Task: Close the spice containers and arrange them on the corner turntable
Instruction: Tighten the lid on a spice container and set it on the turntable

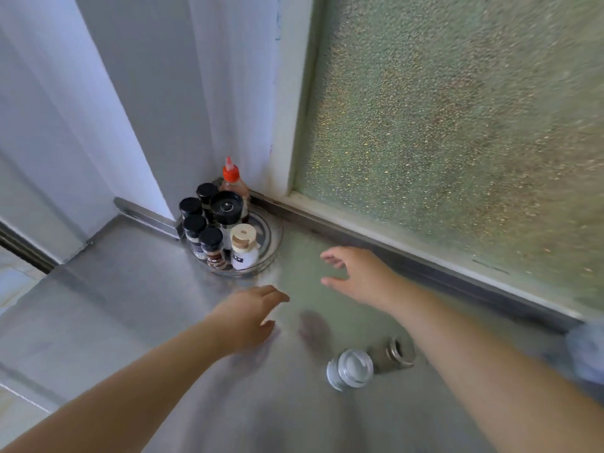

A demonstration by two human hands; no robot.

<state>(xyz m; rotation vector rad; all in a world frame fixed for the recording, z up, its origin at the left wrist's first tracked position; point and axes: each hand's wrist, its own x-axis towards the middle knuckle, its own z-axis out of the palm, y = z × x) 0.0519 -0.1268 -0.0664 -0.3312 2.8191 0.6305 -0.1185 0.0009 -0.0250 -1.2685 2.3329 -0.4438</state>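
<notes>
Head view: left hand [248, 317] and right hand [356, 276] outstretched toward the turntable [271, 237], fingers loosely spread, empty.

Turntable [273, 238] in corner, jars [211, 245] on it.

You stand over a counter [130, 305] of brushed metal, dull-shiny, that mirrors the window's green. The window [457, 125] is pebbled glass, rough and frosted. The turntable [273, 246] looks like clear plastic over a shiny metal disc. The spice jars [212, 248] are clear, glossy glass or plastic with smooth black plastic caps. The big grinder [226, 207] has a glossy black top. The white bottle [244, 255] looks matt, with a pale cork-like or wooden stopper. The squeeze bottle [232, 181] is clear plastic with an orange plastic cap. The lying jar [351, 369] has a silvery ribbed metal lid and a glass body. The wall [147, 93] is smooth and white.
</notes>
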